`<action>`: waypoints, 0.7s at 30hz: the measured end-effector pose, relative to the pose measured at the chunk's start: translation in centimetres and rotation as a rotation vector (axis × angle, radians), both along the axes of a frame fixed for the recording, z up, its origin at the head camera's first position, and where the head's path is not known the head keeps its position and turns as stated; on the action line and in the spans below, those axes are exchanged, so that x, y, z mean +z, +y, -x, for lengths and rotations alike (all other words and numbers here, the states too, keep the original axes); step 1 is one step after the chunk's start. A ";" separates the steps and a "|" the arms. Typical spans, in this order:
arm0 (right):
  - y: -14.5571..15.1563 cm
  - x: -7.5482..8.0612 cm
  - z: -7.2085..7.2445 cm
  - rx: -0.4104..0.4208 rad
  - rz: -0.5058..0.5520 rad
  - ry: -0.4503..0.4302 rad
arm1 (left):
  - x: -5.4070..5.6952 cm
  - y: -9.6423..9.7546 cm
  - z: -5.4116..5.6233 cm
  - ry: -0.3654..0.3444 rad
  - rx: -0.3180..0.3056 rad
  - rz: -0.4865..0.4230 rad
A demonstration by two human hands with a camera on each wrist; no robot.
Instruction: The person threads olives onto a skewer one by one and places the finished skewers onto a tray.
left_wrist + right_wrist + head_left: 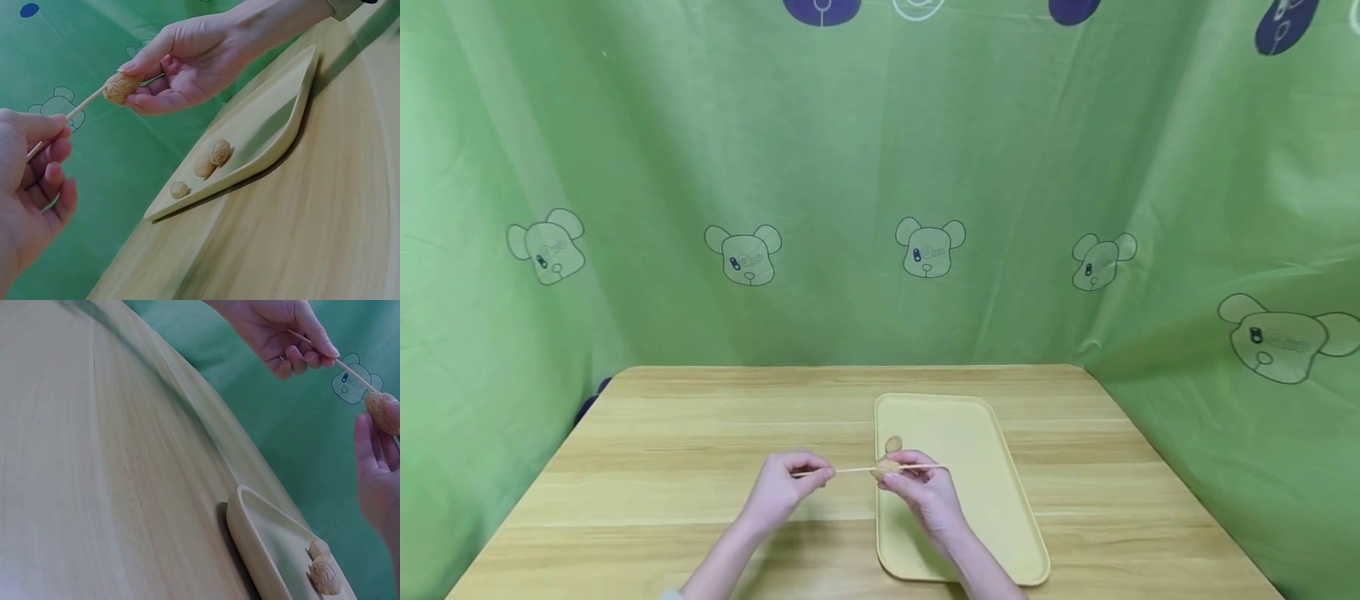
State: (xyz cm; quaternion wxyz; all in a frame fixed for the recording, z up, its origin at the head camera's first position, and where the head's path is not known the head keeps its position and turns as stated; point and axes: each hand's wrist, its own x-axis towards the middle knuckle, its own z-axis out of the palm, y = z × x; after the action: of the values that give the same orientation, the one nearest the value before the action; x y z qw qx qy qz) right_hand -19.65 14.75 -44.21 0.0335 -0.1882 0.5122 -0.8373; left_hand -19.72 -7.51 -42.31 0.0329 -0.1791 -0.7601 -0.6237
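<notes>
1. Pinched between thumb and fingers of left hand (778,490): thin stick (854,470).
2. Held between thumb and fingers of right hand (932,500): brown ball (119,89), threaded on stick, clear of tray (992,508).
3. Lying in tray: three similar balls (220,152).

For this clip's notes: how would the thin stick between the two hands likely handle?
The thin stick probably feels stiff, running straight from the left hand to the brown ball in the right hand. Being so slender, it is likely light and might snap if bent hard.
</notes>
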 end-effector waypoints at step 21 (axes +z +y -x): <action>-1.1 0.0 -0.1 -0.029 -0.013 -0.022 | -0.1 -0.1 -0.1 -0.044 -0.002 -0.029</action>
State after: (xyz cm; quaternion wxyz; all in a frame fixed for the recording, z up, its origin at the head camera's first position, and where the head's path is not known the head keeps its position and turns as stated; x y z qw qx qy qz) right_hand -19.54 13.65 -44.21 0.0281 -0.1711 0.5197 -0.8365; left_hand -19.60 -7.61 -42.45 0.0178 -0.1656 -0.7512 -0.6387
